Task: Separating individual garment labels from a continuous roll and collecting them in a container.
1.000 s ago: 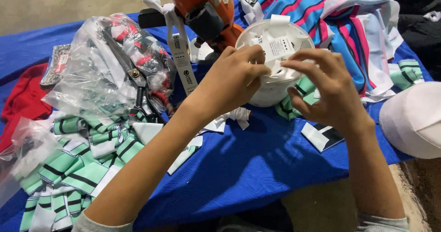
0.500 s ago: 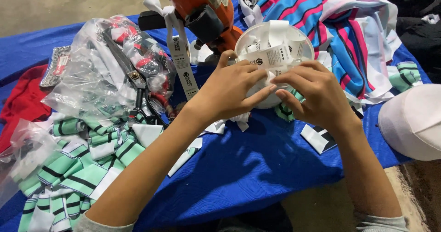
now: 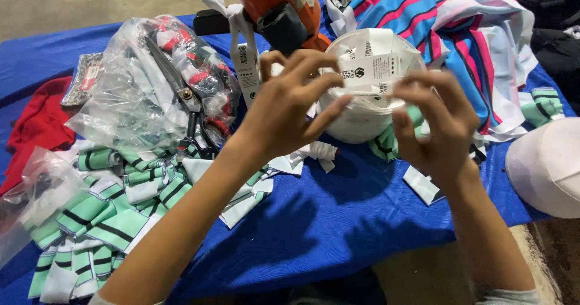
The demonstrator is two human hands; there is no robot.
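A white bowl [image 3: 362, 120] filled with white fabric labels stands on the blue cloth [image 3: 326, 220]. My left hand [image 3: 290, 108] pinches one white label [image 3: 371, 72] at its left end, over the bowl's rim. My right hand [image 3: 438, 120] hovers at the bowl's right side, fingers curled and spread, thumb near the same label; whether it grips it is unclear.
Left of the bowl: a clear plastic bag [image 3: 160, 84] with scissors [image 3: 190, 108] and green-and-white striped fabric pieces [image 3: 109, 214]. An orange power tool [image 3: 281, 9] stands behind. Striped garments [image 3: 459, 39] lie at back right, a white cap [image 3: 547, 166] at right, red cloth [image 3: 36, 123] far left.
Both hands rose from over the bowl's front to its rim, and the left fingers have lifted one label out of the pile. The view moved slightly closer.
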